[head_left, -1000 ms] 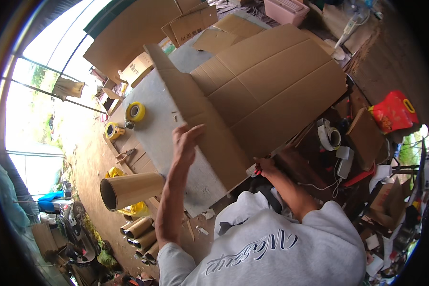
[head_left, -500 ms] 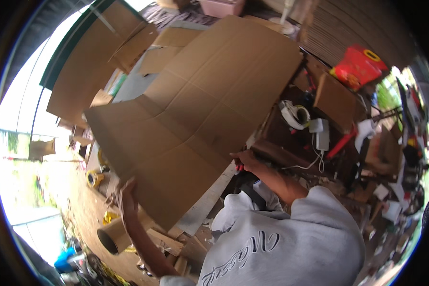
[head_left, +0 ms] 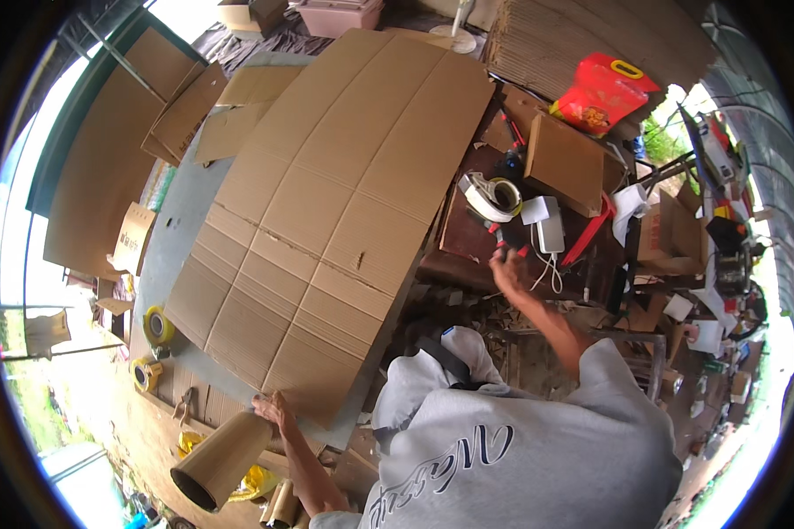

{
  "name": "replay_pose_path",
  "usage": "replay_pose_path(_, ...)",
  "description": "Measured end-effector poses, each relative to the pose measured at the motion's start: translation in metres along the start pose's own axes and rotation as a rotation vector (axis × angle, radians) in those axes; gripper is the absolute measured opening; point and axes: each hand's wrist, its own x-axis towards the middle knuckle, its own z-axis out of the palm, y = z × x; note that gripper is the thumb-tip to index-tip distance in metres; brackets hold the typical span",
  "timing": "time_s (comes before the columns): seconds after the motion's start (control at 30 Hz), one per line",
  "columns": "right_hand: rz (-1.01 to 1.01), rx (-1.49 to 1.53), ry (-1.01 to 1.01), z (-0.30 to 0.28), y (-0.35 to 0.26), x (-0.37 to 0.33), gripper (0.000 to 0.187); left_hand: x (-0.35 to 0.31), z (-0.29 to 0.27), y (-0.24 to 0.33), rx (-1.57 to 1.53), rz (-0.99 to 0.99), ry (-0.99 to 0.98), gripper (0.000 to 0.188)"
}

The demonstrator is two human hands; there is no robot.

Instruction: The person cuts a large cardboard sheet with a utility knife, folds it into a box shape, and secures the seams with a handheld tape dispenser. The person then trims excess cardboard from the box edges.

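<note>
A large creased cardboard sheet (head_left: 326,185) lies spread over a grey tabletop (head_left: 178,194), a short torn slit near its middle. At its near left corner, my left hand (head_left: 275,409) is closed on the edge. My right hand (head_left: 508,271) reaches over the dark brown table on the right. It is closed round a red-and-black hand tool (head_left: 496,233); the fingers partly hide it, so its exact kind does not show. Just beyond that hand are a white tape dispenser (head_left: 494,196) and a white power adapter (head_left: 550,231) with a cord.
A cardboard tube (head_left: 216,467) sits beside my left forearm. Yellow tape rolls (head_left: 156,326) stand at the left table edge. A flat brown box (head_left: 563,165) and a red bag (head_left: 598,95) are at the far right. Folded cartons (head_left: 185,110) lean at the far left.
The cardboard sheet has gone from raised and bent to flat on the tabletop. My right hand has left its near edge and moved right to the brown table; my left hand stays on its corner.
</note>
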Motion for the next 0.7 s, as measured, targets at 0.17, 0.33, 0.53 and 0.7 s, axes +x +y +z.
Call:
replay_pose_path(0.17, -0.247, -0.265, 0.535, -0.036, 0.073, 0.115, 0.036, -0.028, 0.028, 0.051, 0.172, 0.668, 0.07, 0.059)
replay_pose_path(0.33, -0.366, -0.219, 0.102, -0.027, 0.047, 0.096, 0.039, -0.056, 0.076, 0.116, -0.037, 0.779, -0.093, 0.054)
replay_pose_path(0.53, -0.465, -0.483, 0.094, -0.001, -0.003, 0.044, 0.054, -0.035, 0.108, 0.152, -0.06, 0.875, -0.093, 0.051)
replay_pose_path(0.7, -0.557, -0.457, 0.094, 0.016, 0.01, 0.063, 0.039, 0.052, 0.114, 0.222, 0.011, 0.899, -0.081, 0.056)
